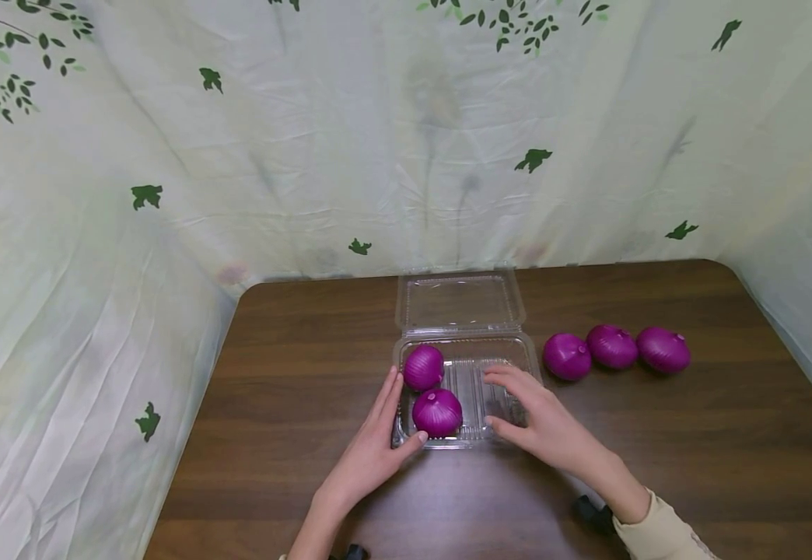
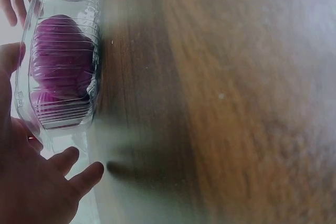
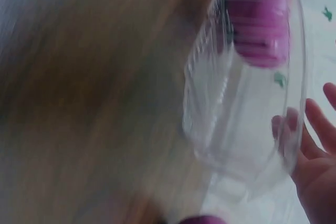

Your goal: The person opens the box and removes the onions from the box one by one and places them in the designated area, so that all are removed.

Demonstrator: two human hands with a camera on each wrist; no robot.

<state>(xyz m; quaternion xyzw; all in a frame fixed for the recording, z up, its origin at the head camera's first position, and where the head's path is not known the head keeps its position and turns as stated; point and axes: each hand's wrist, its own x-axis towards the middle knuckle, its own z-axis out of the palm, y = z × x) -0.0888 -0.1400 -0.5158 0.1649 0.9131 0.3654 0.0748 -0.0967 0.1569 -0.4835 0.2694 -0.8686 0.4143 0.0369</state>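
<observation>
Two onions [image 1: 437, 413] are set in the left side of a clear box [image 1: 469, 381], its left edge touched by the straight-fingered left hand [image 1: 378, 451]. The right hand [image 1: 546, 418] is held loosely spread over its right half; three onions [image 1: 612, 347] are lined up beyond.

head: above and behind left hand [image 1: 372, 457] and right hand [image 1: 549, 424], facing forward-down, farthest | left wrist: close, low behind left hand, rolled sideways | right wrist: close behind right hand, rolled oppositely | both wrist views share clear container [image 1: 468, 381]
</observation>
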